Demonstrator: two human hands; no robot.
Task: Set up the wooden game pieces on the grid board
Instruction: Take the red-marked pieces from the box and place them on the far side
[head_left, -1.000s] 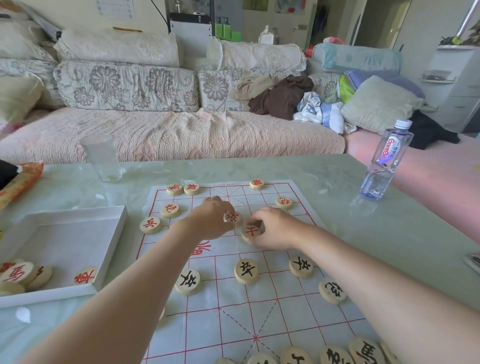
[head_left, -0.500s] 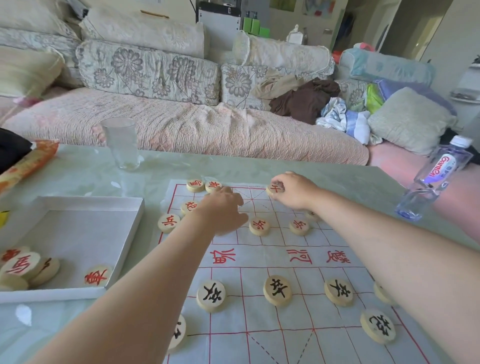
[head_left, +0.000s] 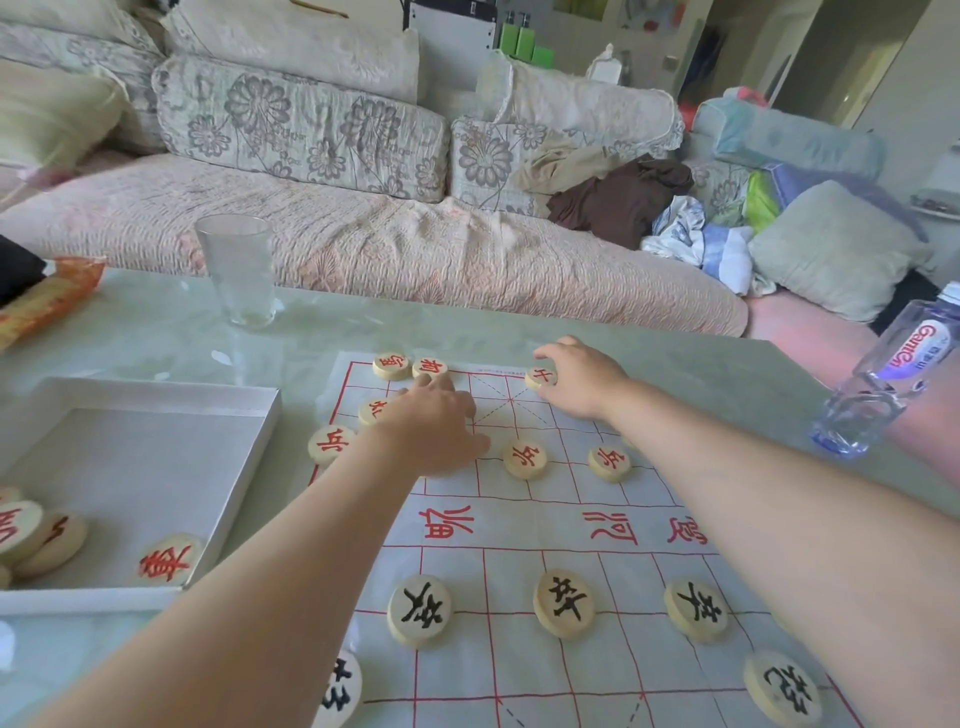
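The grid board (head_left: 519, 665) is a white sheet with red lines on the glass table. Several red-marked wooden discs sit at its far end, such as one (head_left: 524, 458) in the soldier row and one (head_left: 430, 368) on the back row. Black-marked discs like this one (head_left: 563, 601) line the near half. My right hand (head_left: 582, 379) pinches a red disc (head_left: 540, 376) on the back row. My left hand (head_left: 431, 421) lies knuckles up over the far left squares, its fingertips by the back-row disc. What is under its palm is hidden.
A white box (head_left: 234, 493) to the left of the board holds several red discs (head_left: 169, 561). A drinking glass (head_left: 240, 270) stands at the far left, a water bottle (head_left: 883, 374) at the right edge, and a snack packet (head_left: 47, 301) at the far left. A sofa (head_left: 363, 244) runs behind the table.
My right hand carried a red disc from the board's middle to the back row. My left hand left a disc in the soldier row and slid towards the far left pieces.
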